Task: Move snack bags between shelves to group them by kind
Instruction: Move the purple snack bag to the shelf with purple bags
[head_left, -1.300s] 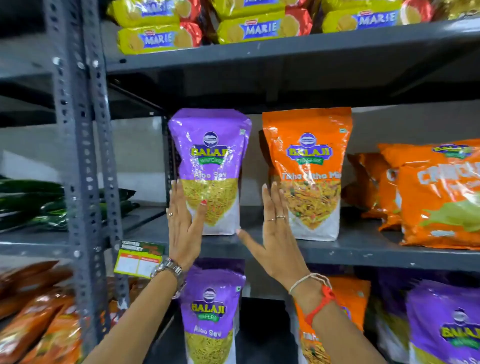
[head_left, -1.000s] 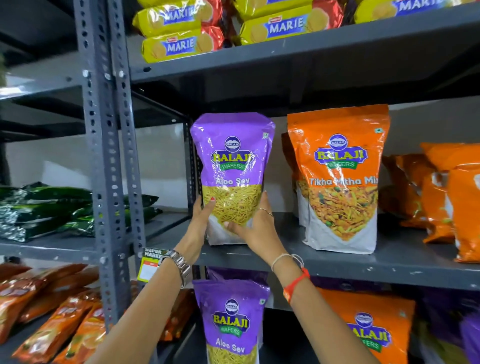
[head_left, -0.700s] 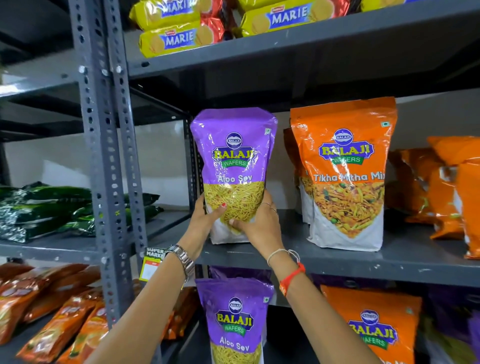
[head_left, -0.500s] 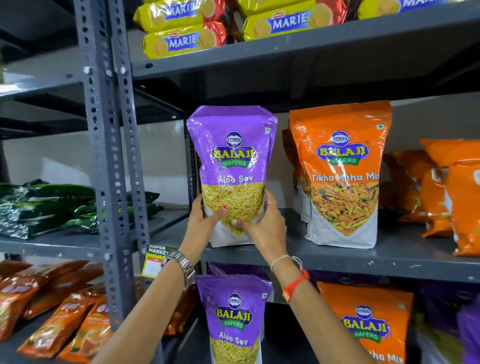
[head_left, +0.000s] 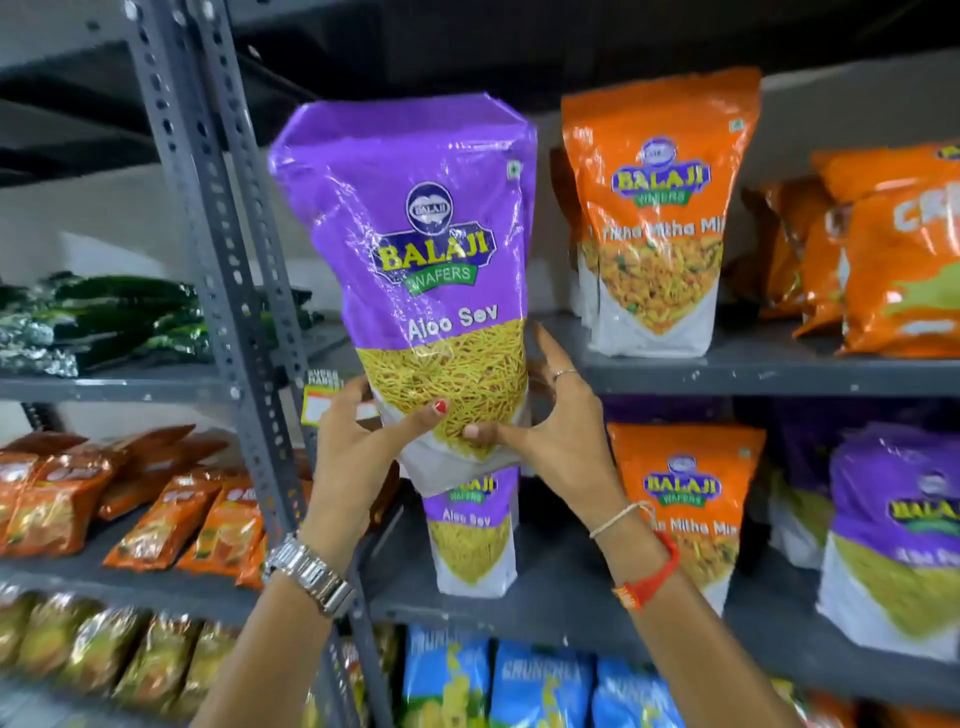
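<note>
A purple Aloo Sev bag (head_left: 415, 249) hangs upright in the air in front of the shelves, held near its base. My left hand (head_left: 358, 452) grips its lower left side, thumb across the front. My right hand (head_left: 550, 431) holds its lower right side. Another purple Aloo Sev bag (head_left: 472, 540) stands on the shelf below, partly hidden behind the held one. An orange Tikha Mitha Mix bag (head_left: 654, 218) stands on the middle shelf (head_left: 769, 369). A second orange mix bag (head_left: 685, 499) and a purple bag (head_left: 893, 530) stand on the lower shelf (head_left: 561, 592).
A grey perforated upright (head_left: 228, 270) stands just left of the held bag. Orange crunchy-snack bags (head_left: 893, 260) lie at the right of the middle shelf. Green packs (head_left: 104, 322) and small orange packets (head_left: 156, 519) fill the left rack. Blue bags (head_left: 519, 686) sit on the bottom shelf.
Both hands have lifted the purple Aloo Sev bag off the middle shelf and pulled it toward me and downward. The view has tilted down, showing the lower shelves.
</note>
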